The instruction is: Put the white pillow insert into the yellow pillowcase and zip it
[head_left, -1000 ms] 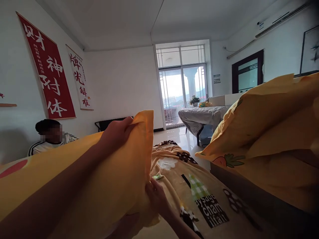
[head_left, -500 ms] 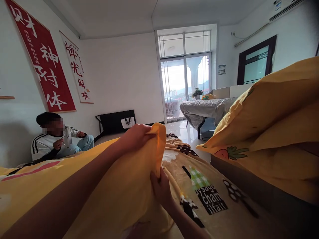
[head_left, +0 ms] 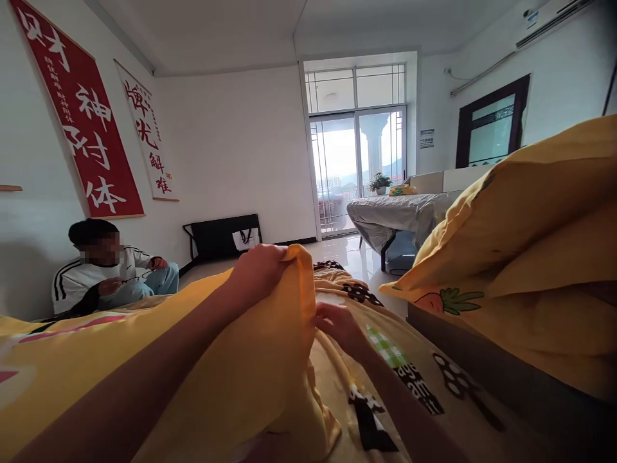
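A large yellow fabric cover (head_left: 250, 360), apparently bed linen, stretches across the lower left with a folded hem on its right edge. My left hand (head_left: 260, 270) is closed on its upper corner and lifts it. Beside the hem, my right hand (head_left: 342, 328) has its fingertips at the cloth's edge, fingers slightly apart; they do not visibly pinch it. Beneath lies a beige patterned blanket (head_left: 409, 411) with dark lettering and dotted shapes.
Another yellow cloth item with a carrot print (head_left: 540, 257) rises on the right. A person (head_left: 110, 276) sits low at the left wall, hands on a thin object. Beyond are a plastic-covered table (head_left: 405, 212), a black folded frame (head_left: 216, 238) and a sliding glass door (head_left: 357, 167).
My right hand has left its lower pinch on the hem and moved up and right. The cloth's lower edge hangs looser. My left hand has shifted slightly left, still gripping the corner.
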Action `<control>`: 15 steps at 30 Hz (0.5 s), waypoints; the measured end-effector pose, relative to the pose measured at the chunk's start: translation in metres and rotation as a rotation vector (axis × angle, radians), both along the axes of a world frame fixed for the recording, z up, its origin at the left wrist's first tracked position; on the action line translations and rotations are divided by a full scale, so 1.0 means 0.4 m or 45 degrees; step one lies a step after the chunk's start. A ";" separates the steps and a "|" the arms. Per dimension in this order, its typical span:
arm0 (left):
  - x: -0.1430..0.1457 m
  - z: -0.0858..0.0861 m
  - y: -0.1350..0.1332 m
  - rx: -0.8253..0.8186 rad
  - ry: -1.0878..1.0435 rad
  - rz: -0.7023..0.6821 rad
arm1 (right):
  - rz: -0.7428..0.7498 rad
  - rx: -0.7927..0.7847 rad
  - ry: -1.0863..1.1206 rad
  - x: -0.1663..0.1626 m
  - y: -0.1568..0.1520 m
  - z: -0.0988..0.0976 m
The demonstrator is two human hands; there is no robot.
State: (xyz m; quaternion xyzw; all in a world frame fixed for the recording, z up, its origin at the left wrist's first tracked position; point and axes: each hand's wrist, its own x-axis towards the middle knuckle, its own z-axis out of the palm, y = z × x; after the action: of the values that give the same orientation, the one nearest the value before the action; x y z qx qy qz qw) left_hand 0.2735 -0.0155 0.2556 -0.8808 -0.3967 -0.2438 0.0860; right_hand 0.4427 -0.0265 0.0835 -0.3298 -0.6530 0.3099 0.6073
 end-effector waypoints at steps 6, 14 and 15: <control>0.048 -0.048 0.012 0.129 0.054 0.111 | 0.114 -0.133 0.352 -0.117 0.032 0.038; -0.012 -0.018 0.010 -0.051 -0.017 0.039 | -0.346 0.078 0.040 -0.155 0.057 0.021; -0.017 -0.014 0.007 -0.080 0.012 0.019 | -0.392 0.103 -0.044 -0.151 0.053 0.022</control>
State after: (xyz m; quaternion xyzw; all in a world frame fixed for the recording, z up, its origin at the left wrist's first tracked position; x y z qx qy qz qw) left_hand 0.2665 -0.0129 0.2500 -0.8813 -0.4102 -0.2265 0.0618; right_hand 0.3823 -0.0053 0.0923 -0.4066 -0.6169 0.1810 0.6491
